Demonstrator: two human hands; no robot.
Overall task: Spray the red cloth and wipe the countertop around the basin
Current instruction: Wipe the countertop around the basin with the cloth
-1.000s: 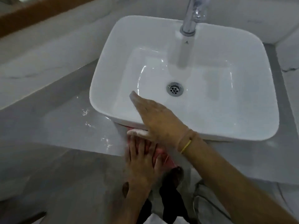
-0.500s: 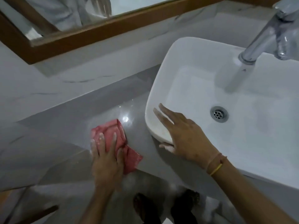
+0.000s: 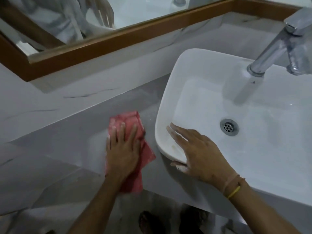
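The red cloth [image 3: 128,121] lies flat on the grey countertop [image 3: 67,137], just left of the white basin [image 3: 170,102]. My left hand [image 3: 122,152] presses down on the cloth with fingers spread, covering its middle. My right hand [image 3: 195,153] rests open on the basin's near left corner, fingers stretched over the rim and thumb under the edge. No spray bottle is in sight.
A chrome tap [image 3: 276,48] reaches over the basin from the right, above the drain [image 3: 229,127]. A wood-framed mirror [image 3: 108,43] runs along the marble back wall. My feet [image 3: 148,222] show on the floor below the counter's front edge.
My left hand slid the red cloth from under the basin's front edge to the counter at its left, then a little farther back. My view swung left and the mirror came in.
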